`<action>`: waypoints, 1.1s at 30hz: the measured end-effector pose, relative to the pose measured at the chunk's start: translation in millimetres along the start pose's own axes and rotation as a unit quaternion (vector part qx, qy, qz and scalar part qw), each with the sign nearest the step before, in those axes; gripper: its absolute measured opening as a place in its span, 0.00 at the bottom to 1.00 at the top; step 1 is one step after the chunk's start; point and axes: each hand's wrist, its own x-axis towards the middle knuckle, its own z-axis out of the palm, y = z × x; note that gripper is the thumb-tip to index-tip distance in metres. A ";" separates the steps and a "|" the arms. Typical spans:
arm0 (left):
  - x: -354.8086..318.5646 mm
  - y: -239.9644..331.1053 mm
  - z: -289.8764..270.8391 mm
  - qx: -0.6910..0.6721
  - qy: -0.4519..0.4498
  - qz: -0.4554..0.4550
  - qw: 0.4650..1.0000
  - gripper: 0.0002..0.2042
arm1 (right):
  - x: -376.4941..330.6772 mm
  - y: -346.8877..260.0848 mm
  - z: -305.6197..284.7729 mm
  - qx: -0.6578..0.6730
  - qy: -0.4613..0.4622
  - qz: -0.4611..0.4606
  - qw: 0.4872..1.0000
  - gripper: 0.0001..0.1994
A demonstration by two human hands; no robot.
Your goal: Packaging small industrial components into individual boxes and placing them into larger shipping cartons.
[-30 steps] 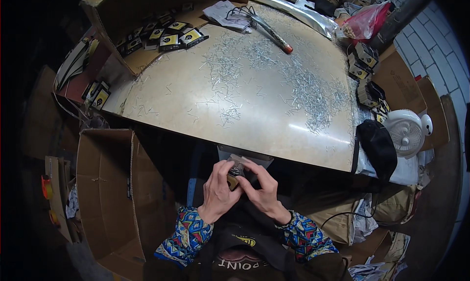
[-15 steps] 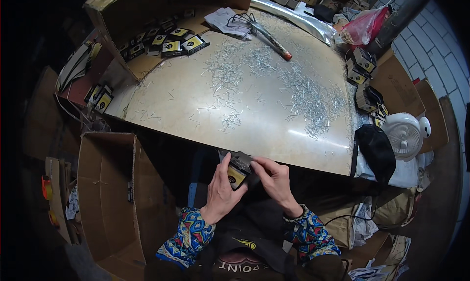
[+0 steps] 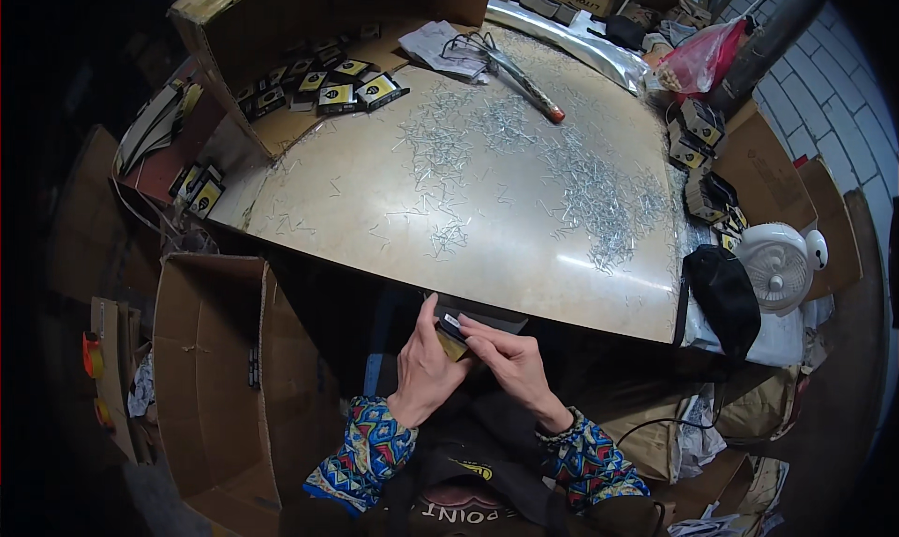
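Observation:
A small black and yellow box [image 3: 451,344] is held low in front of me, just off the table's near edge. My left hand [image 3: 423,373] wraps it from the left, with the index finger stretched up along its side. The fingers of my right hand [image 3: 513,361] press together on the box's upper right end, beside a small white patch there. My fingers cover much of the box, so its contents do not show. Just beyond the fingertips lies a flat dark grey panel [image 3: 492,316], partly under the table edge.
Many thin bent metal wire pieces [image 3: 435,153] are scattered over the table [image 3: 365,242]. A hand rake [image 3: 524,86] rests at the back. Similar boxes [image 3: 335,95] lie in a carton [image 3: 201,64] at left. An open carton [image 3: 211,350] stands left; a white fan [image 3: 775,267] right.
My right fingers have moved left and in over the box's upper end. The dark flap and wire pieces seen there before no longer show; a white patch does. The view has shifted slightly.

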 end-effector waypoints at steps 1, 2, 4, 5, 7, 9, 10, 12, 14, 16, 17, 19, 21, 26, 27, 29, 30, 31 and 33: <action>0.3 1.9 0.8 0.032 0.020 0.031 0.999 0.32 | -1.3 -1.5 6.1 0.016 0.036 0.020 0.999 0.14; 0.0 -0.6 0.4 0.033 0.019 0.028 0.999 0.32 | -2.5 -4.1 12.0 0.031 0.072 0.041 0.996 0.13; -1.4 -7.7 0.9 0.064 -0.015 0.058 0.996 0.32 | -2.5 -8.0 14.5 -0.029 0.095 0.024 0.995 0.13; -3.4 -6.7 0.4 0.058 -0.022 0.053 0.997 0.32 | -2.3 -6.9 12.8 0.003 0.094 0.057 0.994 0.13; -8.6 -7.4 0.8 0.062 -0.021 0.048 0.997 0.32 | -1.9 -6.9 12.1 0.053 0.092 0.088 0.990 0.12; -10.9 -9.6 0.6 0.068 -0.016 0.043 0.997 0.32 | -3.3 -8.7 14.0 0.061 0.091 0.097 0.989 0.12; -11.5 -10.9 0.9 0.066 -0.016 0.048 0.997 0.32 | -4.2 -9.8 14.4 0.067 0.093 0.106 0.988 0.12; -11.6 -12.0 0.6 0.064 -0.015 0.053 0.996 0.32 | -3.2 -11.1 15.3 0.078 0.100 0.104 0.986 0.12; -9.5 -13.5 0.3 0.055 -0.002 0.079 0.995 0.31 | -2.3 -8.8 18.0 0.089 0.108 0.102 0.985 0.12; -7.3 -16.7 1.3 0.055 -0.005 0.077 0.995 0.30 | -1.9 -4.0 22.6 0.034 0.122 0.048 0.991 0.11; -5.8 -17.7 1.6 0.056 -0.006 0.076 0.996 0.30 | -2.2 -4.8 24.7 0.034 0.121 0.048 0.991 0.11; -2.1 -17.8 1.2 0.029 -0.010 0.066 0.997 0.28 | -3.3 -8.1 28.2 -0.148 0.117 -0.102 0.977 0.10; 0.8 -14.5 -0.1 0.004 -0.010 0.057 0.998 0.26 | -1.8 -10.4 25.5 -0.201 0.105 -0.183 0.957 0.10; 8.1 -0.9 -2.3 0.034 -0.016 0.113 0.993 0.32 | 14.4 -3.4 -7.0 -0.262 0.072 -0.259 0.927 0.12; 13.4 2.3 -5.7 0.054 -0.012 0.132 0.990 0.34 | 18.7 -5.0 -24.4 -0.332 0.154 -0.274 0.890 0.12; 22.0 1.5 -13.9 0.089 0.030 0.159 0.983 0.34 | 38.0 -8.4 -61.2 -0.293 0.319 -0.196 0.880 0.11; 34.8 3.0 -7.1 0.065 0.052 0.165 0.983 0.32 | 48.0 -1.7 -76.3 -0.310 0.280 -0.185 0.890 0.11; 48.1 -1.0 8.6 0.038 0.076 0.168 0.982 0.31 | 50.7 -0.7 -71.5 -0.281 0.275 -0.169 0.904 0.12; 71.7 -10.9 29.5 -0.047 -0.020 0.154 0.987 0.26 | 54.5 -2.9 -37.6 -0.196 0.196 -0.163 0.947 0.12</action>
